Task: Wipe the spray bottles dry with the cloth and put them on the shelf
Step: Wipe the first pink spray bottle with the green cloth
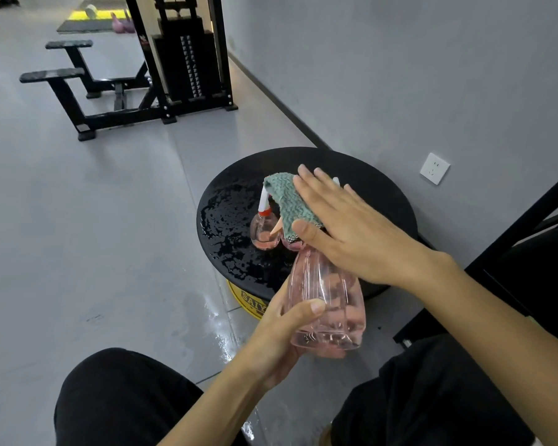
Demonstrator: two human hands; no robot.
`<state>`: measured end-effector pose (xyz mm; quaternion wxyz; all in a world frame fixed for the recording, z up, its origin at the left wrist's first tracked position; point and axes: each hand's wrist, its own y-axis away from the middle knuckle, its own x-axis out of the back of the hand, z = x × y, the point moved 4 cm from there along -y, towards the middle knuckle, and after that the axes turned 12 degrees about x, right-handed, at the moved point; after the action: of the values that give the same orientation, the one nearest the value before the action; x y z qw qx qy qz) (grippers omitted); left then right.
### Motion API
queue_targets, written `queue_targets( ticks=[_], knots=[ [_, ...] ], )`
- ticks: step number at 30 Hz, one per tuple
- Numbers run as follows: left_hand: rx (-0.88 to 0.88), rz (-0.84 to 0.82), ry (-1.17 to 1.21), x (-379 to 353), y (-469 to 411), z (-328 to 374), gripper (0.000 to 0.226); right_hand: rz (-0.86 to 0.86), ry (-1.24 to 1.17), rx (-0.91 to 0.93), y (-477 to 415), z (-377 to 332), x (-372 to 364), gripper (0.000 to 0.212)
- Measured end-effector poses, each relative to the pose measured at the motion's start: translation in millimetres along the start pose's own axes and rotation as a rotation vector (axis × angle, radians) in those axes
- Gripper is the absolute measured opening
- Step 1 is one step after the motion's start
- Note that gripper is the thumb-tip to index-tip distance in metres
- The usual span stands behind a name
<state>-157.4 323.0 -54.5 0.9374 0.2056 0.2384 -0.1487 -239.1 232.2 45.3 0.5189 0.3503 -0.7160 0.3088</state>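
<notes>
Your left hand (281, 336) grips the pink spray bottle (329, 304) low on its body, thumb curled across the near face and the other fingers wrapped round the far side, where they show through the clear plastic. You hold the bottle off the surface, just in front of the round black stool top (384, 201), tilted so that its neck leans over the top's near edge. Your right hand (351, 230) lies flat and spread, fingers straight and close together, palm down on the green cloth (290, 201). The cloth is draped over the bottle's upper end and hides the spray head; your thumb presses the cloth's lower edge near the bottle's shoulder. The two hands are apart, one at each end of the bottle, and only the bottle and the cloth join them. A second spray bottle (264, 233) stands upright on the left part of the stool top, pink with a red collar and a white head, just beside the cloth's hanging corner; whether the two touch cannot be told. Water beads and pools over the left and near parts of the stool top. Under the top's near edge shows a yellow base (248, 300) with black lettering. Behind the stool top, on the grey wall to its right, sits a white wall socket (434, 168), and beyond it to the left stands a black weight machine (187, 59).
</notes>
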Motion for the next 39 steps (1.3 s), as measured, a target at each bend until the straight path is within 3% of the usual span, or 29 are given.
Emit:
queue_targets(
  ticks=[4, 12, 17, 20, 23, 29, 33, 37, 39],
  knots=[
    [-0.023, 0.013, 0.013, 6, 1, 2, 0.08, -0.051, -0.016, 0.071, 13, -12, -9, 0.08],
    [0.023, 0.007, -0.024, 2, -3, -3, 0.099, 0.007, -0.013, 0.019, -3, 5, 1, 0.08],
    [-0.02, 0.003, 0.008, 5, -3, 3, 0.078, -0.042, 0.014, 0.074, 3, -8, -3, 0.076],
    [-0.007, 0.008, -0.02, 7, -3, 4, 0.088, -0.083, 0.025, 0.093, 8, -18, -8, 0.071],
    [-0.022, 0.027, -0.026, 4, -4, 3, 0.08, -0.086, 0.055, 0.063, -1, -16, -5, 0.068],
    [-0.019, 0.036, -0.03, 0, -2, 3, 0.087, -0.031, 0.055, 0.04, -23, -8, 4, 0.075],
    [-0.006, 0.045, -0.031, 3, -1, 0, 0.097, 0.015, 0.013, 0.018, -28, -7, 0, 0.067],
    [-0.009, 0.012, -0.007, 2, 0, -3, 0.076, 0.09, -0.041, 0.029, -21, -3, -2, 0.072],
    [-0.021, 0.01, 0.03, 3, -1, -2, 0.077, 0.077, -0.06, 0.058, -16, -4, -3, 0.065]
  ],
)
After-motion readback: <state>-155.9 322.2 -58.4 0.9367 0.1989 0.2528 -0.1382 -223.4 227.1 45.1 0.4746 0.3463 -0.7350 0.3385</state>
